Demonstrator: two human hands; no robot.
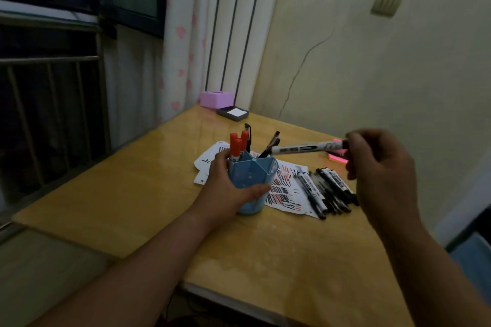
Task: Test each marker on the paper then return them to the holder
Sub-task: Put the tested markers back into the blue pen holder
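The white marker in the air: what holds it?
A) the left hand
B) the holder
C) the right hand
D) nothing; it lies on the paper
C: the right hand pinches the marker by its dark end, above the table, while the left hand grips the holder.

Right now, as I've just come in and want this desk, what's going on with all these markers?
A person is working through markers at the wooden table. Their left hand grips the blue pen holder, which holds two red-capped markers and a few dark pens. Their right hand pinches a white-barrelled marker by one end, roughly level above the holder. The paper is covered in red and black strokes. More markers lie along its right side.
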